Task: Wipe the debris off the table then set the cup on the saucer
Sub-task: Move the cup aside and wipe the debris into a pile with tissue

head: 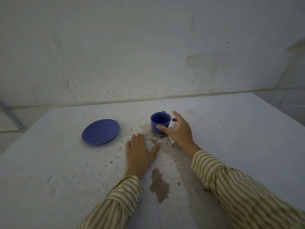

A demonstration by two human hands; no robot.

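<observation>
A blue cup stands upright on the white table, empty inside, its handle at the back. My right hand curves around the cup's right side with fingers apart; the thumb lies against its front wall, and I cannot tell whether it grips. A blue saucer lies to the left of the cup, apart from it and bare. My left hand rests flat, palm down, fingers spread, on the table between saucer and cup. Dark crumbs and brown debris are scattered around the cup's base and both hands.
A brown wet stain spreads on the table between my two striped sleeves. A scuffed white wall rises right behind the table's far edge. The table's left and right edges drop off at both sides.
</observation>
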